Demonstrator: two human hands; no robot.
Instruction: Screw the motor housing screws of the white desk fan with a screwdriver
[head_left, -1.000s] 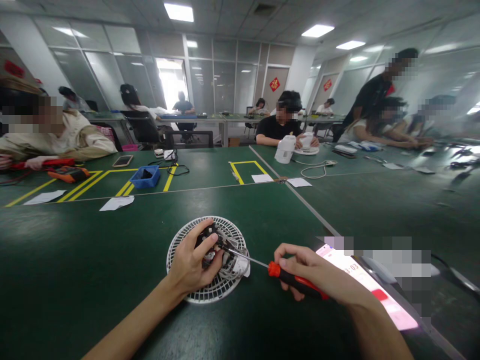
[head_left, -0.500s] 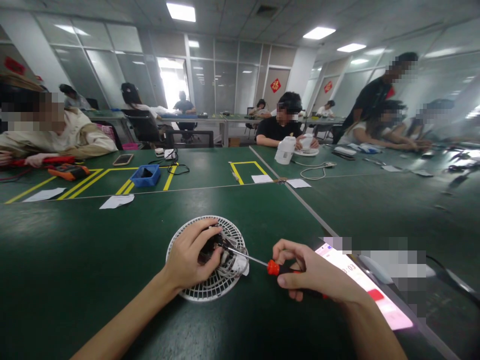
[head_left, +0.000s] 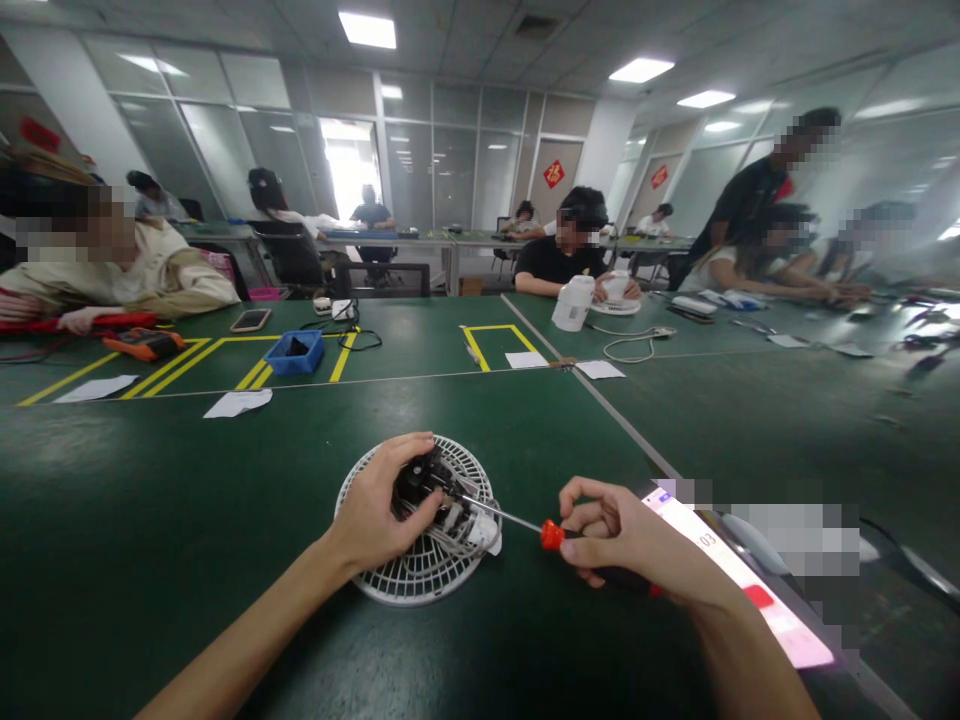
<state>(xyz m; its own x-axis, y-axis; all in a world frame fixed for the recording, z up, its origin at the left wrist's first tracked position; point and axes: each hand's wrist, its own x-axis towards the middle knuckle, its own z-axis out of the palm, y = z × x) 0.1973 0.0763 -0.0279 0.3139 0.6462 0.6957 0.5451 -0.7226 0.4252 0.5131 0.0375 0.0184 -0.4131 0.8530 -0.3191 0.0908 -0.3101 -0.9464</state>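
A round white fan grille (head_left: pixel 409 575) lies flat on the green table (head_left: pixel 150 520) in front of me. On it sits a small black and white motor part (head_left: pixel 450 510) with wires. My left hand (head_left: pixel 375 515) is curled around that part, thumb and fingers pressed on it. My right hand (head_left: pixel 630 545) is closed on the red and black handle of a screwdriver (head_left: pixel 553 535). Its thin metal shaft runs left, and the tip rests on the part near my left thumb.
A lit phone (head_left: pixel 742 590) lies just right of my right hand. Farther back are paper slips (head_left: pixel 238 402), a blue tray (head_left: pixel 295 353), yellow tape lines and a white cable (head_left: pixel 628 345). Several people sit at the far tables; one stands at the right.
My right hand has curled tighter over the screwdriver handle and turned slightly. My left hand shifted its fingers on the part. The grille stays in place.
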